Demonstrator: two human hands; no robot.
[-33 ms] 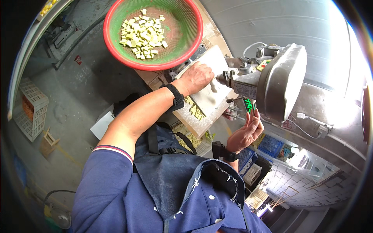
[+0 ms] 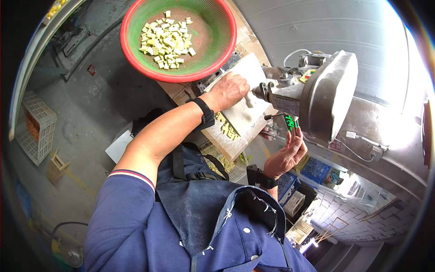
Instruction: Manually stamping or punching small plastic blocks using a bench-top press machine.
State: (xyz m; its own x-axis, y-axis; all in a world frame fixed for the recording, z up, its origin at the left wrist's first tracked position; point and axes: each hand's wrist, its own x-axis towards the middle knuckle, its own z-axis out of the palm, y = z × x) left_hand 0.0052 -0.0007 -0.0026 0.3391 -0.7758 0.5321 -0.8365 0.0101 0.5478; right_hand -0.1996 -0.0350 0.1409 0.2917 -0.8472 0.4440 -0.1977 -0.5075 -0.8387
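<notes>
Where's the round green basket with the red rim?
In the head view, the red-rimmed green mesh basket is at the top, left of centre, just beyond the left hand.

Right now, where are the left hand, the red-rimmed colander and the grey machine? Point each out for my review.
Left hand (image 2: 229,92), head view: back of the hand.
Red-rimmed colander (image 2: 179,78), head view: lower rim.
Grey machine (image 2: 328,97), head view: large rounded housing.

Curled left grip (image 2: 230,91) over pale plate (image 2: 247,113) beside machine (image 2: 328,97).
</notes>
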